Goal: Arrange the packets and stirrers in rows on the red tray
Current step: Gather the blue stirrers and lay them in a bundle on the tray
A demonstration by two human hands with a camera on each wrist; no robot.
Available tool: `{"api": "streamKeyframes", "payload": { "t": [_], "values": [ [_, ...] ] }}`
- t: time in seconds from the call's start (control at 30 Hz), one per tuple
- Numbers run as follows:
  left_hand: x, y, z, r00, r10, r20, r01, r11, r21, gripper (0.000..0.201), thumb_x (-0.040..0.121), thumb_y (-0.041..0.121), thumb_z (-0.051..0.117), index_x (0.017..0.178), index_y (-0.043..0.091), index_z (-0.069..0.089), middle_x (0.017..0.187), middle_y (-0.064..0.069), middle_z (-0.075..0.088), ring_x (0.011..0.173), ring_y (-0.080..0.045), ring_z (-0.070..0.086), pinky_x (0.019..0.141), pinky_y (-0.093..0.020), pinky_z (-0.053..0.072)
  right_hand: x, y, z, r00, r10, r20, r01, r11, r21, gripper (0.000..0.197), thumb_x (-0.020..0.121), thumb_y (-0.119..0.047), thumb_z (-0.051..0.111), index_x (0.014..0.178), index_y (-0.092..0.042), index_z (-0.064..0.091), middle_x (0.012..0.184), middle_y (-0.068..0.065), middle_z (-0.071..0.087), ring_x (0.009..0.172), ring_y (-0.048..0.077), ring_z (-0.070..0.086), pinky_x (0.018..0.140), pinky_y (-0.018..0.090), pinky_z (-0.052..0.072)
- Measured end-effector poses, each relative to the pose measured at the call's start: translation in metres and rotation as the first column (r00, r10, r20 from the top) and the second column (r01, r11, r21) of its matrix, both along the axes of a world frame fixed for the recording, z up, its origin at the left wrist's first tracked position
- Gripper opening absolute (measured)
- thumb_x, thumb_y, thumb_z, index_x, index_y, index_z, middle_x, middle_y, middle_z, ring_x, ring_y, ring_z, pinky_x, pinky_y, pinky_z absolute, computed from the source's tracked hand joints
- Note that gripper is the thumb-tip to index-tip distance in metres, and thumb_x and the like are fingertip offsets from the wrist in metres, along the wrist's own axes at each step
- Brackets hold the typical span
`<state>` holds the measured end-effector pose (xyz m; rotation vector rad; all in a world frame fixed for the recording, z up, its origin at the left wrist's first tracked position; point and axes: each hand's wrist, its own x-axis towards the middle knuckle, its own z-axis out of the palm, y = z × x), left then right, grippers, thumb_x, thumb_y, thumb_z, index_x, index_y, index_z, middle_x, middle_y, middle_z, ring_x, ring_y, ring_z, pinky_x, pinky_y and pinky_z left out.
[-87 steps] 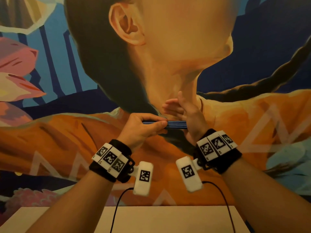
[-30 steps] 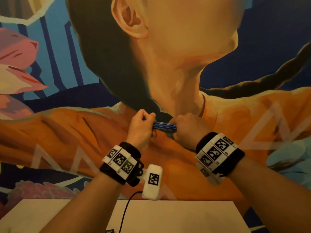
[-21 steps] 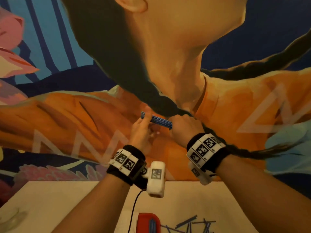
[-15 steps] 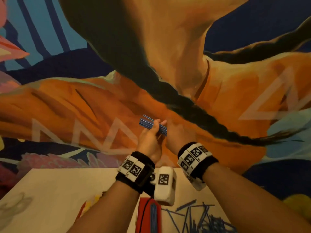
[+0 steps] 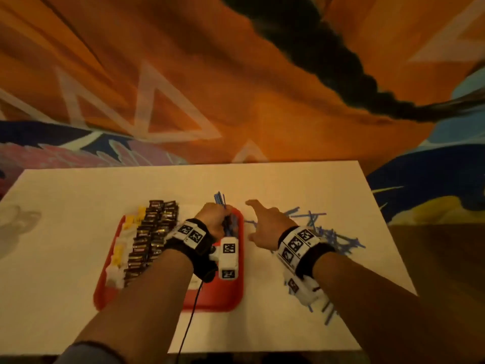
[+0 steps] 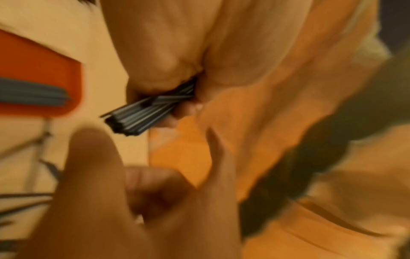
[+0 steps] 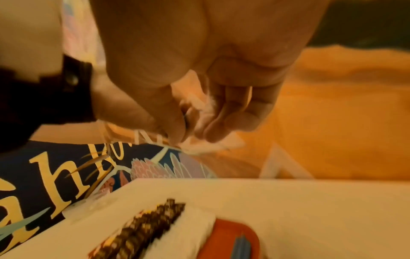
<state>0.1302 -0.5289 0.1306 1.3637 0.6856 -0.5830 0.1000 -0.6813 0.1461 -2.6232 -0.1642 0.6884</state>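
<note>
Two forearms reach in from the near edge of the table (image 5: 262, 179), each with a tagged band on its wrist. Between them, the red tray (image 5: 210, 303) lies a little left of the table's middle, its near rim bare. On the tray's left part, rows of packets run from near to far: white and yellow ones (image 5: 118, 256) at the left, dark brown ones (image 5: 152, 232) just beside them. The left hand (image 5: 214, 219) is above the tray's far right corner, fingers curled round a bundle of blue stirrers (image 5: 220, 199) whose ends stick out past the knuckles; more stirrers (image 6: 31, 95) lie flat in the tray under it. The right hand (image 5: 265, 227) hovers just right of the tray, fingers relaxed and loosely spread, holding nothing. Beyond and beside it, a loose heap of stirrers (image 5: 328, 232) is scattered over the right part of the table. A painted wall (image 5: 236, 88) rises past the far edge.
</note>
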Motion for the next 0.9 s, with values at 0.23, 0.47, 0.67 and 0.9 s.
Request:
{"api": "streamKeyframes", "payload": {
  "t": [0.23, 0.47, 0.67, 0.9],
  "values": [
    [-0.040, 0.021, -0.158, 0.882, -0.374, -0.288, 0.460, 0.818, 0.346, 0.030, 0.087, 0.003, 0.064, 0.116, -0.004, 0.062, 0.115, -0.024, 0.066, 0.109, -0.040, 0.064, 0.097, -0.052, 0.052, -0.039, -0.024, -0.112, 0.944, -0.068, -0.324, 0.073, 0.997, 0.005, 0.038, 0.085, -0.037, 0.071, 0.119, -0.028, 0.057, 0.112, 0.003, 0.065, 0.097, 0.021, 0.064, 0.088, 0.034, 0.053],
    [-0.058, 0.006, -0.154, 0.853, -0.420, -0.310, 0.521, 0.707, 0.478, 0.039, 0.087, 0.013, 0.073, 0.123, 0.002, 0.063, 0.119, -0.017, 0.065, 0.110, -0.034, 0.061, 0.096, -0.039, 0.051, -0.057, -0.028, -0.155, 0.917, -0.133, -0.376, 0.146, 0.989, 0.006, 0.023, 0.083, -0.033, 0.072, 0.104, -0.030, 0.062, 0.110, -0.002, 0.065, 0.099, 0.017, 0.062, 0.086, 0.029, 0.052],
    [-0.060, 0.001, -0.155, 0.836, -0.447, -0.319, 0.546, 0.619, 0.565, 0.032, 0.085, 0.018, 0.073, 0.111, 0.001, 0.067, 0.096, -0.010, 0.065, 0.085, -0.026, 0.061, 0.073, -0.029, 0.051, -0.060, -0.019, -0.162, 0.910, -0.137, -0.391, 0.167, 0.985, 0.042, 0.021, 0.083, -0.031, 0.071, 0.102, -0.030, 0.063, 0.112, 0.000, 0.065, 0.101, 0.018, 0.063, 0.090, 0.032, 0.052],
    [-0.066, 0.004, -0.157, 0.858, -0.436, -0.272, 0.498, 0.573, 0.651, 0.020, 0.085, 0.022, 0.074, 0.099, 0.008, 0.069, 0.086, -0.005, 0.063, 0.081, -0.023, 0.060, 0.071, -0.029, 0.052, -0.058, -0.007, -0.164, 0.924, -0.112, -0.365, 0.140, 0.989, 0.053, 0.023, 0.084, -0.030, 0.071, 0.105, -0.030, 0.063, 0.112, 0.000, 0.064, 0.100, 0.020, 0.063, 0.089, 0.035, 0.053]
  ]
}}
